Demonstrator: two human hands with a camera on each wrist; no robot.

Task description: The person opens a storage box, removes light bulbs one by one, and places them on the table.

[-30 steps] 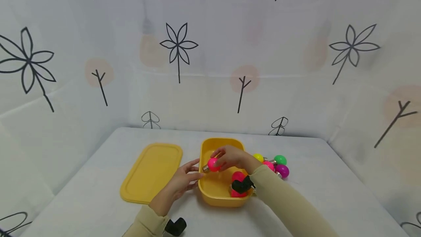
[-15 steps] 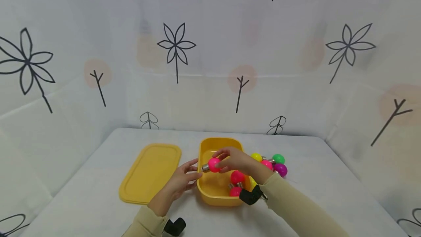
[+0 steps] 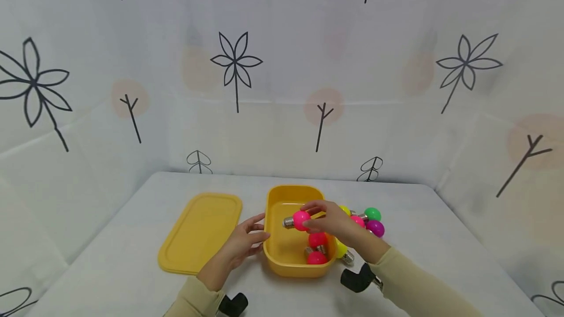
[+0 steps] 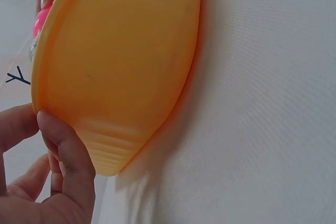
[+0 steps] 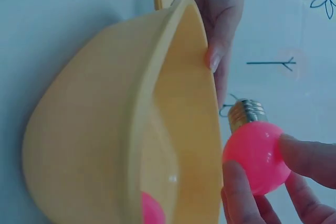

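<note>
My right hand (image 3: 328,219) pinches a round pink light bulb (image 3: 301,220) over the yellow plastic box (image 3: 272,253). The held bulb lies sideways, its silver screw base pointing left, as the right wrist view also shows the bulb (image 5: 257,156) between thumb and fingers. At the box's left side, my left hand (image 3: 242,243) grips the rim, the thumb over the edge and the other fingers outside. Two more pink bulbs, an upper one (image 3: 317,239) and a lower one (image 3: 316,258), lie inside the box near its front right corner.
A flat yellow lid (image 3: 200,234) lies on the white table (image 3: 145,238), left of the box. Right of the box is a cluster with a green bulb (image 3: 372,214), a purple bulb (image 3: 375,228), a pink bulb (image 3: 358,221) and a yellow bulb (image 3: 345,210). Another yellow bulb (image 3: 341,248) lies against the box.
My right hand has moved right with the pink bulb, from near the box's left rim to over its middle. The left hand stays at the rim.
</note>
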